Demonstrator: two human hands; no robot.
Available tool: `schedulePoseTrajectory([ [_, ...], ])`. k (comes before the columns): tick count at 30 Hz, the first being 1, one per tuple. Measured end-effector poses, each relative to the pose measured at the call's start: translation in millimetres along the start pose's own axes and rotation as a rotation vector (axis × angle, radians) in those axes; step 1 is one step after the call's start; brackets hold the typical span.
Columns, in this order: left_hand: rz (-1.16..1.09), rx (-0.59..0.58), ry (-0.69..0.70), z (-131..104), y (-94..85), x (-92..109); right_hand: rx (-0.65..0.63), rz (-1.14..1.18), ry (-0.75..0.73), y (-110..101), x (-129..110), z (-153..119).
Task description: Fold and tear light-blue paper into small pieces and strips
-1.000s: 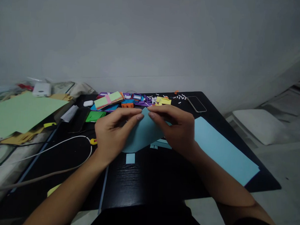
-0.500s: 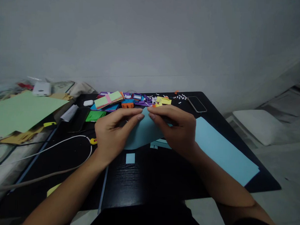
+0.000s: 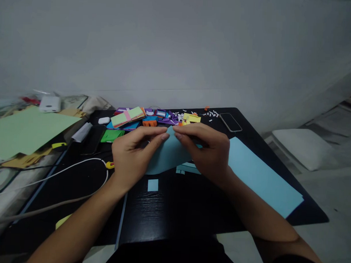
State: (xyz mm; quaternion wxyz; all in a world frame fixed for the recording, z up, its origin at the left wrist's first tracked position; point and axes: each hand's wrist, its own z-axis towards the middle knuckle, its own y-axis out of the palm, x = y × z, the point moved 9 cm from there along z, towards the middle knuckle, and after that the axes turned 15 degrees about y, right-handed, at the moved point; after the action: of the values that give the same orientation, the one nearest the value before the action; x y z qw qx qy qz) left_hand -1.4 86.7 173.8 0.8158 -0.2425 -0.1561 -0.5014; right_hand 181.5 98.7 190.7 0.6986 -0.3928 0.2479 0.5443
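Observation:
Both hands hold up one sheet of light blue paper (image 3: 169,156) above the black table. My left hand (image 3: 131,153) pinches its top edge between thumb and forefinger. Close beside that, my right hand (image 3: 211,150) pinches the same edge in the same way. The sheet hangs down between the palms, and its right part is hidden behind my right hand. A small light blue paper square (image 3: 153,185) lies on the table below the sheet. Blue paper strips (image 3: 188,168) show partly behind my right hand.
Large blue sheets (image 3: 263,176) lie to the right, with a phone (image 3: 230,122) behind them. Bundled paper strips (image 3: 127,117), white scraps (image 3: 213,113) and an earbud case (image 3: 103,120) are along the back. A white cable (image 3: 72,199) loops at left, near green paper (image 3: 31,128).
Almost nothing differs. Both hands keep their pinch on the blue paper, and the whole view has shifted very slightly.

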Motion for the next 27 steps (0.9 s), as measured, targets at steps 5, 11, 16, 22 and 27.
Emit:
schedulePoseTrajectory([
  [5, 0.003, 0.001, -0.001, 0.3, -0.2, -0.3, -0.007, 0.013, -0.029, 0.6, 0.1, -0.1],
  [11, -0.002, -0.003, -0.005, 0.2, 0.2, 0.7, 0.006, 0.005, -0.036, 0.3, -0.8, 0.0],
  [16, -0.071, -0.014, -0.038, 1.9, 2.5, 0.5, 0.001, 0.001, -0.02, 0.4, 0.3, 0.3],
  [22, -0.109, -0.184, -0.114, 6.6, 13.0, -4.3, -0.015, 0.009, -0.009, 4.2, 1.5, 0.0],
  [27, -0.041, -0.201, -0.088, 9.0, 6.4, -6.6, -0.101, 0.012, 0.066, 6.3, 8.7, 3.0],
])
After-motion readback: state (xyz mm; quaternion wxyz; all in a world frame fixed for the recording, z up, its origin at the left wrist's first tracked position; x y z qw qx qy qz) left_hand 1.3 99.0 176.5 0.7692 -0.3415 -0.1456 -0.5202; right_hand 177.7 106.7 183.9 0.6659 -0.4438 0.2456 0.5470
